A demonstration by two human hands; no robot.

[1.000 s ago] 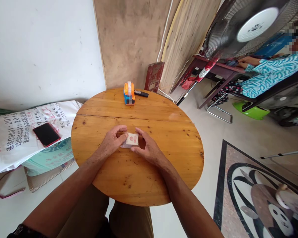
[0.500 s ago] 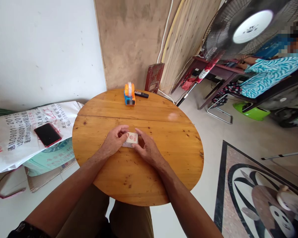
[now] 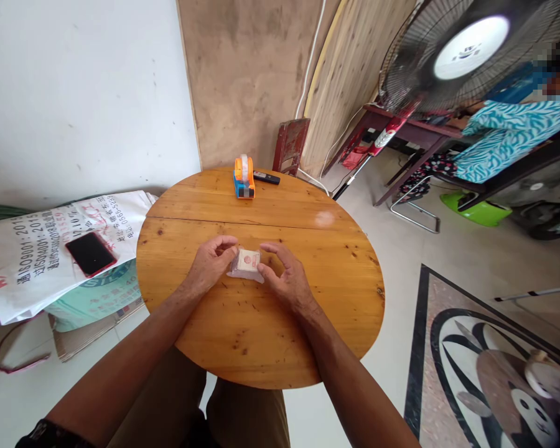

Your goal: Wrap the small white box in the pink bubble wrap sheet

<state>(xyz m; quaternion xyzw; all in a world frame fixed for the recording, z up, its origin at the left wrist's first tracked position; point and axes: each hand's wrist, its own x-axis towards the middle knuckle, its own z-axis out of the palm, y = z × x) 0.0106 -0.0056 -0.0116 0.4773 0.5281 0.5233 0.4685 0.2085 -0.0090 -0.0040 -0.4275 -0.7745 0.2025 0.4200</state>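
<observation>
A small white box (image 3: 249,260) with a reddish print on top rests on the round wooden table (image 3: 242,336), in a loose clear plastic wrapper (image 3: 247,275) that sticks out around it. At its left end, the thumb and forefinger of my left hand (image 3: 210,261) are closed on the wrapper by the upper corner. My right hand (image 3: 287,274) is beside the right end, fingers curved and apart, its thumb close to the box's edge. Whether that thumb touches the wrapper, I cannot tell.
An orange and blue tape dispenser (image 3: 244,180) and a black remote-like object (image 3: 266,178) stand at the table's far edge. A phone (image 3: 91,254) lies on white sacks (image 3: 28,249) at left. A standing fan (image 3: 466,53) and a seated person (image 3: 499,143) are at right.
My right hand has loosened from the box and shifted slightly right, its fingers wider apart. More of the box and its spread wrapper now shows. My left hand has barely moved.
</observation>
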